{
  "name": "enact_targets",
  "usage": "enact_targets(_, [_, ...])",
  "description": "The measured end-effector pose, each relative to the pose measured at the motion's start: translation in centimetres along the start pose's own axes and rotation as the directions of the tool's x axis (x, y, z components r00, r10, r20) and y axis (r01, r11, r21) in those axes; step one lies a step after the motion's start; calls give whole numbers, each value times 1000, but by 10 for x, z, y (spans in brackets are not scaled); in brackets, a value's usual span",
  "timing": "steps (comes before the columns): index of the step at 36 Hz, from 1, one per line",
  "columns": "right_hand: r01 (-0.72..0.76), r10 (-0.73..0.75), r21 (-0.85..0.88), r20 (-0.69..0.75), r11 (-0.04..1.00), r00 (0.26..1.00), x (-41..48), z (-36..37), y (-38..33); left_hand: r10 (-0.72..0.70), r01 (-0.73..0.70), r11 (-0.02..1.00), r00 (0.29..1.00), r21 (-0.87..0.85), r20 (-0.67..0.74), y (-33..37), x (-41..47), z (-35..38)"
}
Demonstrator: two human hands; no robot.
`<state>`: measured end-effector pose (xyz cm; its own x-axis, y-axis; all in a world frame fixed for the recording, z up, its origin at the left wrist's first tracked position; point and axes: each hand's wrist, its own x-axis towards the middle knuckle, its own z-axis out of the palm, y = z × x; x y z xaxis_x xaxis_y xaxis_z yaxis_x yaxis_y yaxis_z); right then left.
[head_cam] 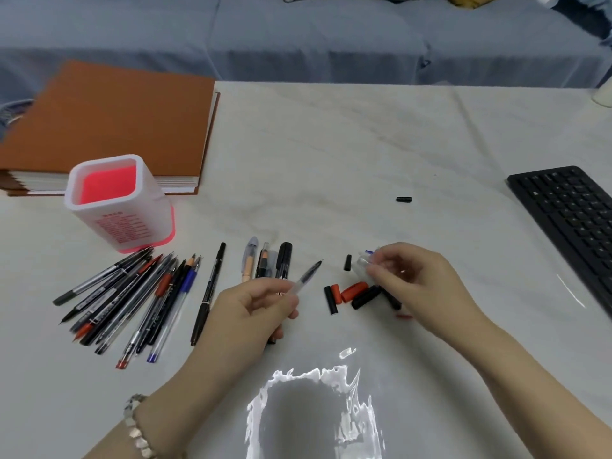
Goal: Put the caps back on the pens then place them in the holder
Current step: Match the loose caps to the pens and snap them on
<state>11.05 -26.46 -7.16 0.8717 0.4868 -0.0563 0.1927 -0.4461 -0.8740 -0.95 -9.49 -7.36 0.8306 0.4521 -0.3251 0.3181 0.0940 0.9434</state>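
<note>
My left hand (255, 309) holds a clear-barrelled pen (306, 276), uncapped, with its tip pointing up and to the right. My right hand (407, 276) pinches a clear cap (362, 261) at the top of a small pile of loose black and red caps (356, 294). One black cap (403, 199) lies alone farther back. A fan of several pens and pencils (139, 299) lies at the left, and a few more pens (268, 261) lie beside my left hand. The white and pink holder (116, 203) stands upright behind the fan with nothing in it.
Brown binders (109, 124) are stacked at the back left behind the holder. A black keyboard (569, 223) lies at the right edge. The table has a white glossy cover (331, 144). A blue-grey sofa (298, 34) runs behind the table.
</note>
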Motion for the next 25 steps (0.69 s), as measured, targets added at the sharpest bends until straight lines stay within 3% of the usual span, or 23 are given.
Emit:
enact_targets(3, [-44, 36, 273, 32, 961, 999, -10, 3, -18, 33, -33, 999, 999, 18, 31, 3, -4, -1])
enact_targets(6, [-79, 72, 341, 31, 937, 997, -13, 7, -27, 45, -46, 999, 998, 24, 46, 6, -7, -2])
enact_targets(18, [-94, 57, 338, 116, 937, 992, -15, 24, -36, 75, -80, 996, 992, 44, 98, 8, -14, -9])
enact_targets(25, [-27, -45, 335, 205, 942, 978, -17, 31, -42, 164, -197, 958, 973, 210, 162, 1, -15, -16])
